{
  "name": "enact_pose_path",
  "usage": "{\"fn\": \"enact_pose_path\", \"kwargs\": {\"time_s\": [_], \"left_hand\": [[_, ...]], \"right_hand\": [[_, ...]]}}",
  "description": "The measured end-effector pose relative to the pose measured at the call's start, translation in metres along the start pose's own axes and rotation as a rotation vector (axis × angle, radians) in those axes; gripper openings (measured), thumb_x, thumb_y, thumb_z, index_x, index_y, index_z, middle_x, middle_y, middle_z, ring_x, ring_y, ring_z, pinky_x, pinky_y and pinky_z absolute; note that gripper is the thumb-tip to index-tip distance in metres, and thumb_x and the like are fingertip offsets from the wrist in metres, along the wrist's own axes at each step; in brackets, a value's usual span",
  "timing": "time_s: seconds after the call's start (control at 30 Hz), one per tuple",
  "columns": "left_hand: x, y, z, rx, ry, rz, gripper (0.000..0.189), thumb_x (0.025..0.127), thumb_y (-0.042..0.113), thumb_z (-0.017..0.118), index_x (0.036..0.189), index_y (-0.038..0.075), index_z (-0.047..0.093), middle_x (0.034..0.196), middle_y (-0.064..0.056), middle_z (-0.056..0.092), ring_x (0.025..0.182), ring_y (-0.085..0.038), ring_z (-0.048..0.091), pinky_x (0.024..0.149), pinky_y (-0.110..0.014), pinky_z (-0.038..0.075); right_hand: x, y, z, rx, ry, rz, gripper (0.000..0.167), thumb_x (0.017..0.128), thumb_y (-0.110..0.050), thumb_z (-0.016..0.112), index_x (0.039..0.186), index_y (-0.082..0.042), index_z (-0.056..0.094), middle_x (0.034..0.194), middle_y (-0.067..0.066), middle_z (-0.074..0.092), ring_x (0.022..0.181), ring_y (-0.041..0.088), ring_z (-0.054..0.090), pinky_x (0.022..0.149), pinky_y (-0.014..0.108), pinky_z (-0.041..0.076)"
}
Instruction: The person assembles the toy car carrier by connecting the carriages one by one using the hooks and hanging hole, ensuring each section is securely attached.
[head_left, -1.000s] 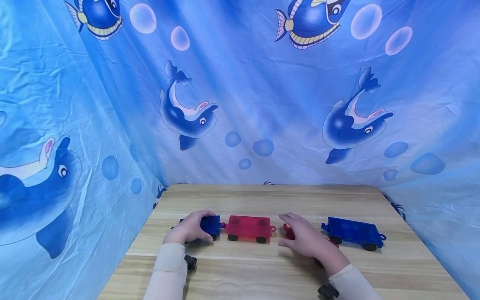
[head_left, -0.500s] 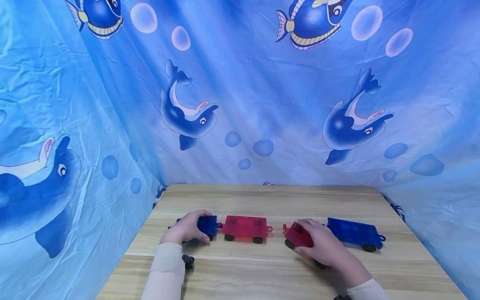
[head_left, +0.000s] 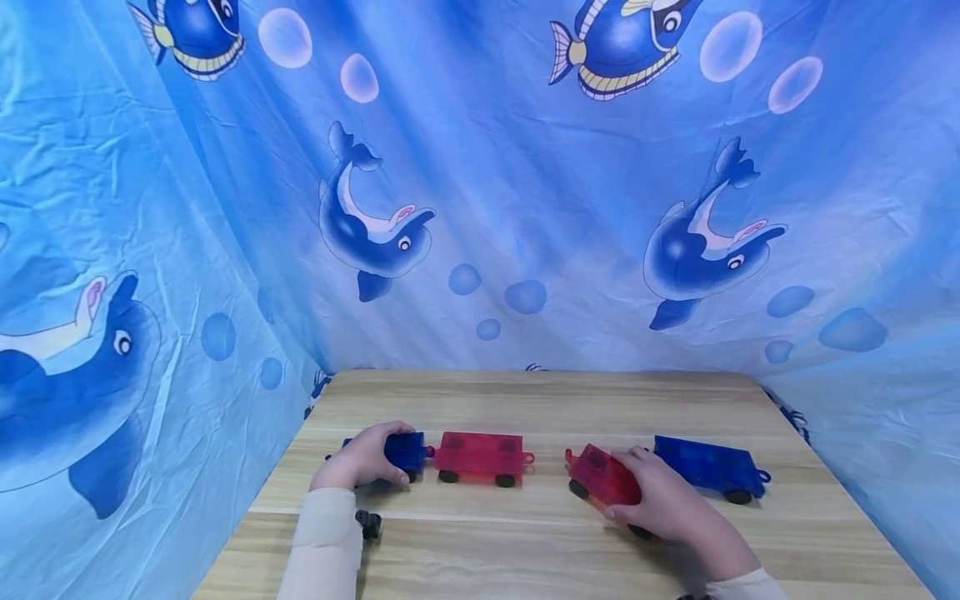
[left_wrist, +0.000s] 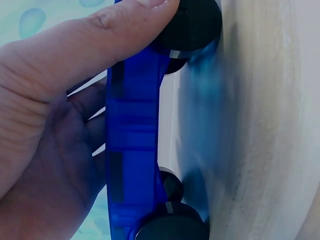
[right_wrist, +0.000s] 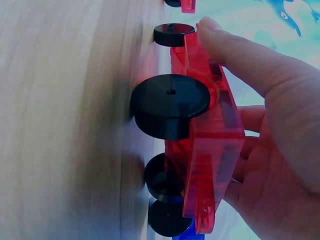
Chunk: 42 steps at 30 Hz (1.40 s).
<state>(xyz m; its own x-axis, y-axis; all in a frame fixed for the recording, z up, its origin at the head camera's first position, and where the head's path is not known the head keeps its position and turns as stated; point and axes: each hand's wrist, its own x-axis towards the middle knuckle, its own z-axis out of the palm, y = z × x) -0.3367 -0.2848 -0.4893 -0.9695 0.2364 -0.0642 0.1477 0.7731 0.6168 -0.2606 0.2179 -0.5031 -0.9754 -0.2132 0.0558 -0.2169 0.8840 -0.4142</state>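
Observation:
My left hand (head_left: 352, 460) holds a translucent blue toy train car (head_left: 405, 451) from above. In the left wrist view its thumb (left_wrist: 100, 42) lies against a black wheel (left_wrist: 192, 22), with the other fingers on the far side. Hitched to the blue car's right end is a red train car (head_left: 480, 454). Apart from that one, across a gap, a second red train car (head_left: 600, 473) stands at a slant, its hook pointing left. My right hand (head_left: 663, 502) grips this slanted car across its sides near the rear, hiding that end.
Behind the right hand stands another blue train car (head_left: 708, 463), with a loop at its right end. Everything rests on a wooden table (head_left: 480, 542). A blue sea-print curtain (head_left: 480, 183) borders the table's back and sides.
My left hand has moved left, the blue car and its hitched red car travelling along. My right hand has slid back along the slanted red car, uncovering its front; that car has barely moved.

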Motion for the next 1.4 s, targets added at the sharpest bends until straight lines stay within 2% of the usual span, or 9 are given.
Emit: {"fn": "enact_pose_path", "kwargs": {"time_s": [0.2, 0.4, 0.6, 0.73, 0.9, 0.97, 1.2, 1.4], "left_hand": [[0.0, -0.005, -0.002, -0.019, -0.003, -0.002, 0.091, 0.063, 0.021, 0.104, 0.144, 0.017, 0.062, 0.145, -0.014, 0.059, 0.131, -0.04, 0.055, 0.105, -0.061, 0.047], [0.0, -0.006, -0.004, -0.023, -0.012, 0.01, 0.094, 0.064, 0.023, 0.103, 0.147, 0.014, 0.059, 0.145, -0.015, 0.058, 0.131, -0.039, 0.055, 0.105, -0.06, 0.047], [-0.001, -0.006, -0.004, -0.061, 0.017, 0.003, 0.091, 0.07, 0.03, 0.1, 0.149, 0.016, 0.058, 0.147, -0.014, 0.057, 0.125, -0.035, 0.06, 0.099, -0.056, 0.052], [-0.002, -0.005, -0.004, -0.069, 0.039, 0.039, 0.083, 0.077, 0.031, 0.096, 0.149, 0.013, 0.058, 0.149, -0.014, 0.056, 0.128, -0.039, 0.058, 0.102, -0.058, 0.05], [-0.001, -0.001, -0.004, -0.068, 0.09, 0.08, 0.074, 0.085, 0.033, 0.09, 0.148, 0.01, 0.058, 0.147, -0.014, 0.059, 0.137, -0.041, 0.052, 0.11, -0.061, 0.042], [0.001, 0.001, -0.004, -0.073, 0.105, 0.076, 0.071, 0.088, 0.033, 0.088, 0.148, 0.011, 0.058, 0.147, -0.012, 0.059, 0.139, -0.039, 0.051, 0.113, -0.061, 0.04], [0.006, 0.004, -0.001, -0.068, 0.169, 0.111, 0.062, 0.094, 0.036, 0.082, 0.148, 0.016, 0.059, 0.146, -0.009, 0.06, 0.139, -0.035, 0.052, 0.112, -0.06, 0.041], [0.007, 0.015, 0.001, -0.097, 0.213, 0.182, 0.059, 0.095, 0.039, 0.079, 0.146, 0.015, 0.061, 0.144, -0.007, 0.062, 0.137, -0.035, 0.053, 0.11, -0.06, 0.043]], "right_hand": [[-0.001, 0.001, -0.001, 0.007, -0.021, 0.004, 0.098, 0.068, -0.057, 0.095, 0.146, -0.01, 0.06, 0.135, 0.011, 0.062, 0.115, 0.03, 0.061, 0.089, 0.057, 0.058], [0.0, 0.003, 0.002, 0.015, -0.02, 0.016, 0.097, 0.068, -0.058, 0.094, 0.146, -0.011, 0.061, 0.134, 0.009, 0.062, 0.115, 0.028, 0.061, 0.09, 0.056, 0.058], [0.001, 0.003, 0.003, 0.014, -0.018, 0.017, 0.097, 0.068, -0.058, 0.094, 0.145, -0.011, 0.061, 0.132, 0.009, 0.063, 0.113, 0.027, 0.062, 0.088, 0.055, 0.059], [0.001, 0.003, 0.002, 0.008, -0.021, 0.021, 0.097, 0.069, -0.058, 0.094, 0.146, -0.01, 0.06, 0.133, 0.01, 0.062, 0.112, 0.027, 0.062, 0.088, 0.054, 0.059], [0.003, 0.003, 0.004, 0.006, -0.018, 0.037, 0.096, 0.069, -0.059, 0.093, 0.147, -0.012, 0.06, 0.136, 0.01, 0.061, 0.115, 0.028, 0.061, 0.089, 0.055, 0.059], [0.005, 0.003, 0.006, 0.002, -0.012, 0.038, 0.096, 0.069, -0.06, 0.093, 0.147, -0.013, 0.061, 0.136, 0.009, 0.061, 0.115, 0.027, 0.061, 0.089, 0.054, 0.059], [0.011, 0.001, 0.009, -0.008, 0.02, -0.004, 0.091, 0.071, -0.057, 0.093, 0.145, -0.013, 0.062, 0.127, 0.004, 0.064, 0.107, 0.021, 0.061, 0.087, 0.049, 0.059], [0.015, -0.004, 0.01, -0.003, 0.005, -0.016, 0.089, 0.072, -0.054, 0.094, 0.144, -0.011, 0.063, 0.122, 0.002, 0.064, 0.102, 0.019, 0.061, 0.084, 0.045, 0.059]]}}
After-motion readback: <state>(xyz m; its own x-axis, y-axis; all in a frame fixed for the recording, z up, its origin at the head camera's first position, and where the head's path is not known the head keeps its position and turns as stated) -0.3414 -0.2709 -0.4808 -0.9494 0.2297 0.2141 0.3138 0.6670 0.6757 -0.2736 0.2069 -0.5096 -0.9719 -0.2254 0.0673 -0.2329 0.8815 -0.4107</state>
